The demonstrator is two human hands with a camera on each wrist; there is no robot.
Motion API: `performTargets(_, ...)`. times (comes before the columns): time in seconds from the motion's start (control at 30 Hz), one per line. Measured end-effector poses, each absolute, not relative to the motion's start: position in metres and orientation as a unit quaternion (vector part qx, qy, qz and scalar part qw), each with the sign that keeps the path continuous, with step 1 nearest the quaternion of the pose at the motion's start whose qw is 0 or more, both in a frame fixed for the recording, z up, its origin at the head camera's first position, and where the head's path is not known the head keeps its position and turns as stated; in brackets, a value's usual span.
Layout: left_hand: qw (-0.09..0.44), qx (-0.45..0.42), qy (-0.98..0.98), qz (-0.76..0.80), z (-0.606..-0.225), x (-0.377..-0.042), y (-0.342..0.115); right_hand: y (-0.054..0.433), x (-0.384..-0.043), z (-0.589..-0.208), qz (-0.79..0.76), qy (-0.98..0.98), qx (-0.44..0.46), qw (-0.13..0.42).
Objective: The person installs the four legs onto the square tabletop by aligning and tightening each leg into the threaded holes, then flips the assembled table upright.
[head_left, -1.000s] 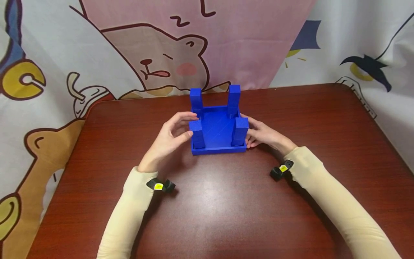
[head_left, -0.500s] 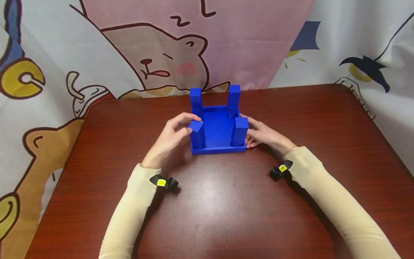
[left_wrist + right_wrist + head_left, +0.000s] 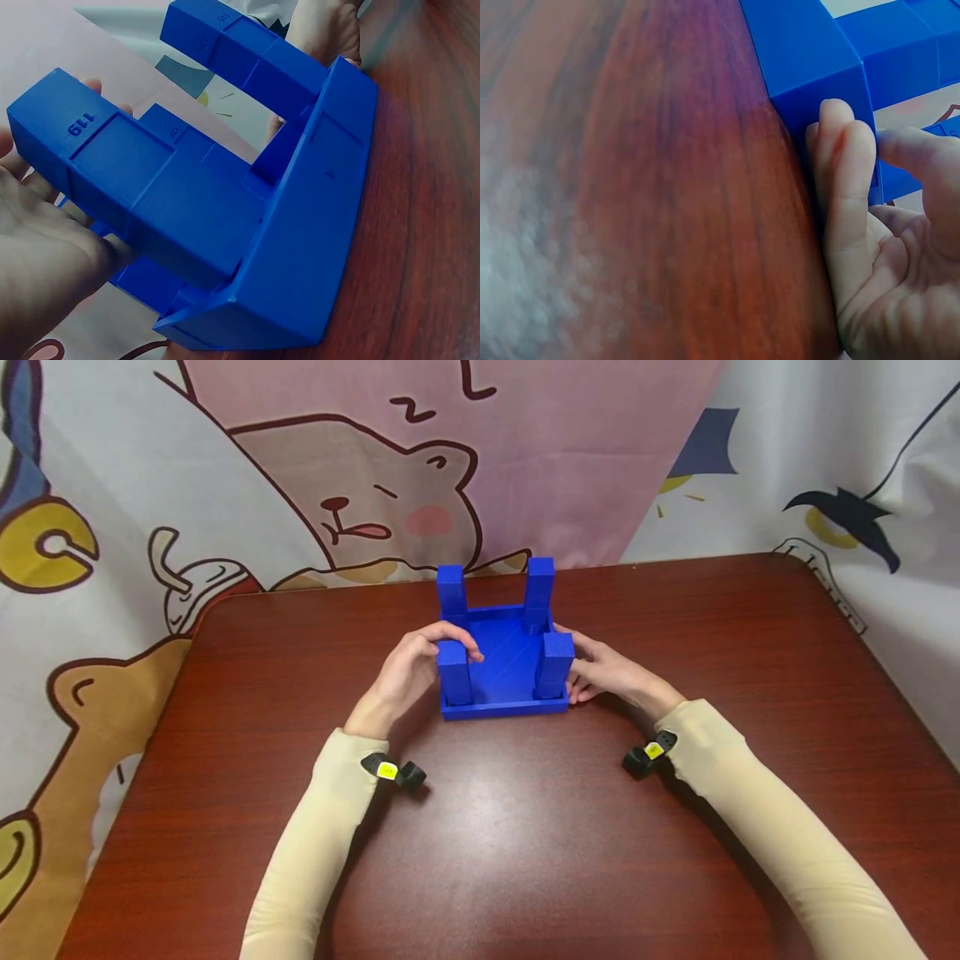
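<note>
A blue square tray (image 3: 504,707) with low walls stands on the table, one upright blue post in each corner. My left hand (image 3: 408,672) curls round the near-left post (image 3: 455,672), its index finger reaching past it over the tray. In the left wrist view that near-left post (image 3: 142,172) bears the number 119, and fingers show behind it. My right hand (image 3: 611,672) holds the tray's right side. In the right wrist view, its fingers (image 3: 849,172) lie against the outer wall and the thumb is by the near-right post (image 3: 900,52).
The far-left post (image 3: 452,592) and far-right post (image 3: 539,589) stand at the tray's back corners. The brown wooden table (image 3: 495,843) reaches back to a cartoon-printed curtain (image 3: 585,468). Each wrist wears a small black camera, such as the left one (image 3: 397,772).
My left hand has moved right and its index finger now reaches past the near-left post. That post turned askew half a second ago and now sits square. The right hand stays put.
</note>
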State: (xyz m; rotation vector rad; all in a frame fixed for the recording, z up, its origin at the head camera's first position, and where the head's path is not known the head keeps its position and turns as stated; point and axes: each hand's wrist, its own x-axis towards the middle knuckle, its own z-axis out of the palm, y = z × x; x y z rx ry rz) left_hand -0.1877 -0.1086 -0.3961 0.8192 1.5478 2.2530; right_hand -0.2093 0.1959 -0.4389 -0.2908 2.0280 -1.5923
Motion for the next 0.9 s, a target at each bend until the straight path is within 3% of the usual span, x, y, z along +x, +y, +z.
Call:
performTargets(0.17,0.134,0.277,0.56,0.769,-0.395,-0.183,-0.114,0.196,-0.209,-0.439,-0.59,0.752,-0.113,0.271)
performTargets(0.53,0.041,0.259,0.667,0.697,-0.385,-0.163,-0.127,0.197,-0.21,-0.437,-0.587,0.756,-0.102,0.273)
performTargets(0.9,0.057,0.245,0.677,0.692,-0.393,-0.172,-0.129,0.196,-0.21,-0.439,-0.586,0.756,-0.106,0.273)
